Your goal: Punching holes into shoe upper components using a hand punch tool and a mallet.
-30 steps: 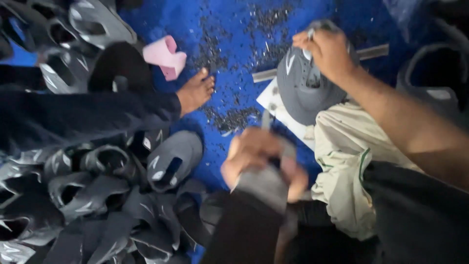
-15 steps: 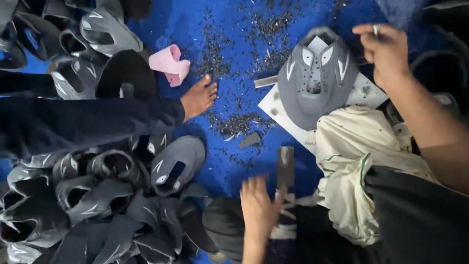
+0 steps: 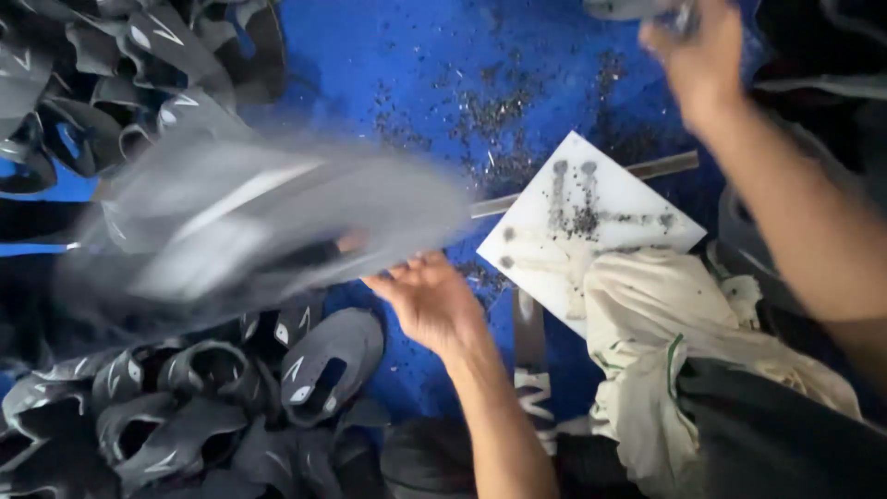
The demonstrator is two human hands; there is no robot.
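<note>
The left hand (image 3: 430,300) is seen with palm up and fingers spread wide; nothing is gripped in it, though its fingertips lie at the edge of a grey shoe upper (image 3: 268,226) that is smeared by motion blur across the middle left of the view. Whether the upper is touched or already free of the hand cannot be told. The right hand (image 3: 693,51) is raised at the top right and is blurred; something grey appears to be pinched at its fingertips by the frame edge, but how tightly it is closed cannot be judged.

A pile of grey shoe uppers (image 3: 185,407) is heaped at the lower left, with more at the upper left, all on a blue floor covering (image 3: 370,55) strewn with dark punched scraps (image 3: 480,120). A white cutting board (image 3: 591,226) lies just right of the left hand, marked with dark residue, and a thin metal bar (image 3: 656,168) is partly hidden beneath it. A cream cloth (image 3: 665,342) is draped over the lap beside the board.

For good handling, the moving upper is best released low and towards the heap, so that finished pieces are kept apart from the board and from the loose scraps.
</note>
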